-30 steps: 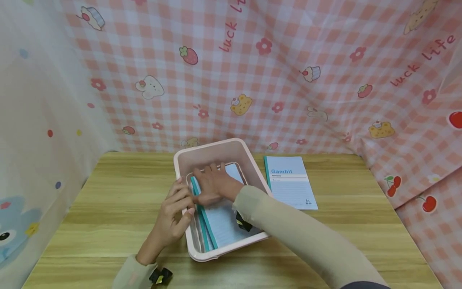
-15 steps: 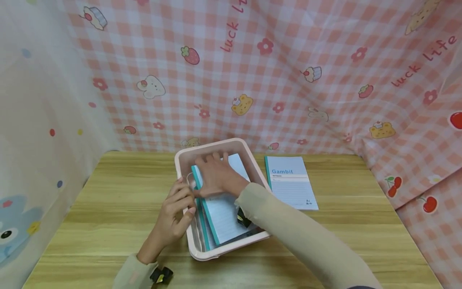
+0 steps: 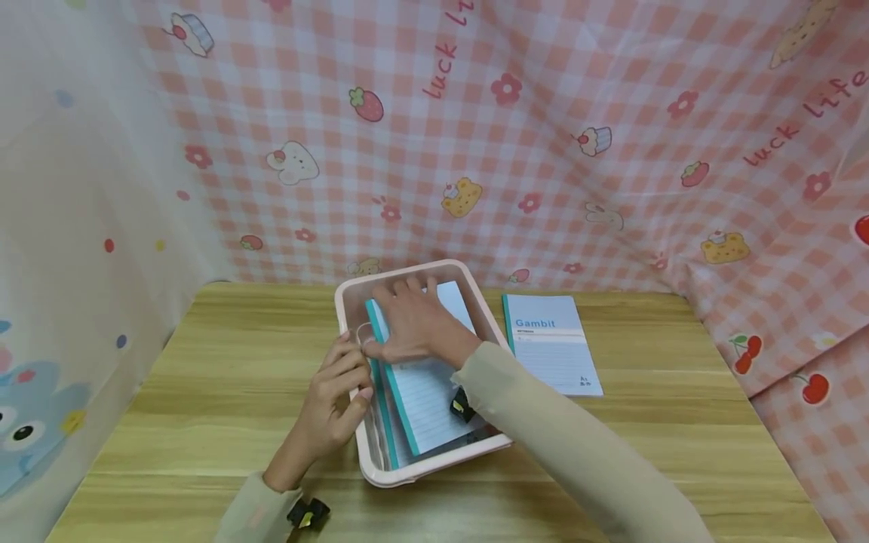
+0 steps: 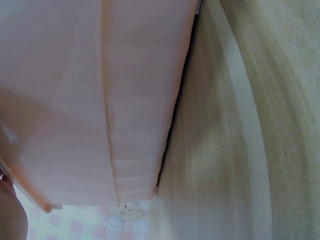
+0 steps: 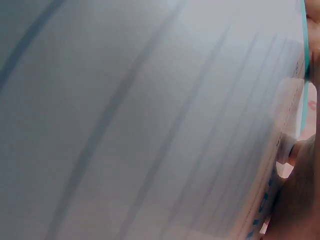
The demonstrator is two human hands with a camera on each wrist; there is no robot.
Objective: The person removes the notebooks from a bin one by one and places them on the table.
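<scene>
At the near edge, two pale sleeves reach in over the wooden table, a black strap at the left wrist; just beyond, here's the pink bin, set at a slant, and the left hand has its fingers curled over the left rim, gripping it; the left wrist view is mostly the bin's outer wall, down on the wood.

Inside the bin, the right hand spreads wide across the upper notebook, fingers hooked at the far edge, thumb toward the teal spine, a proper hold on it by the look of things; the upper notebook lies askew over the lower notebook, its far end seemingly raised; the right wrist view is nearly all ruled cover.

Now the danger, as I judge it: a hold at one end only could let the near end droop, catch the rim or drag the lower notebook along; smooth covers could slip from a wide span; should the left hand slacken, a snag might skid the bin.

Farther right, the loose notebook lies flat on the table, cover up, apart from the bin; behind it all hangs the checked cloth.
</scene>
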